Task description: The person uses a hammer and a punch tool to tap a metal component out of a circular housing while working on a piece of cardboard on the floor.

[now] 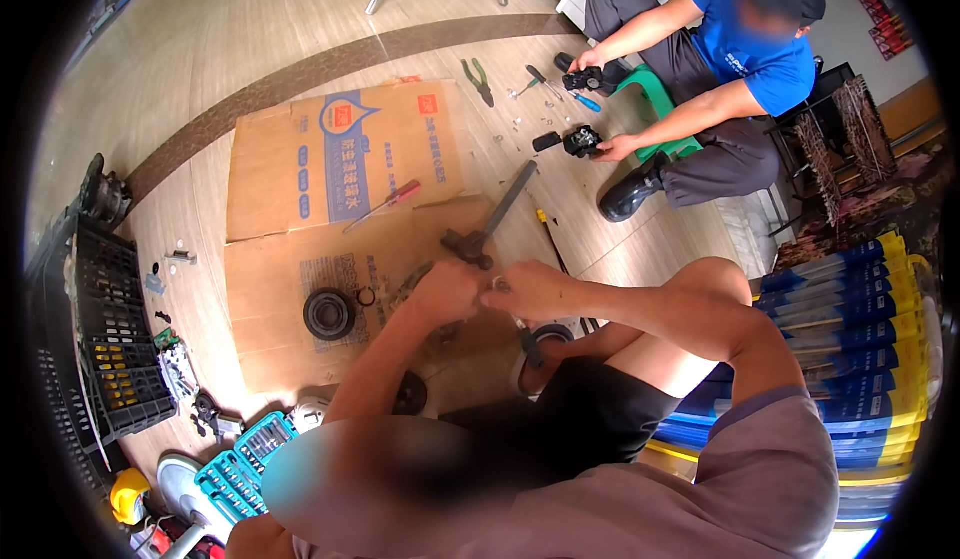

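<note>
My left hand (450,292) and my right hand (525,291) meet over the cardboard sheet (265,199), fingers curled around a small metal piece (499,285) whose shape is mostly hidden. A grey-and-black tool (528,344) extends below my right hand; whether I grip it is unclear. Just beyond my fingers lies a dark hammer-like tool (468,247) with a long handle. A black round bearing-like part (316,309) and a thin black ring (366,289) lie left of my hands. A red-handled screwdriver (400,195) rests farther up on the cardboard.
A seated co-worker (750,89) in blue holds black parts (583,141) near pliers (477,81) and a green stool (650,104). A black crate (115,339) stands left, a teal socket case (240,469) lower left, stacked blue-and-yellow packs (840,339) right.
</note>
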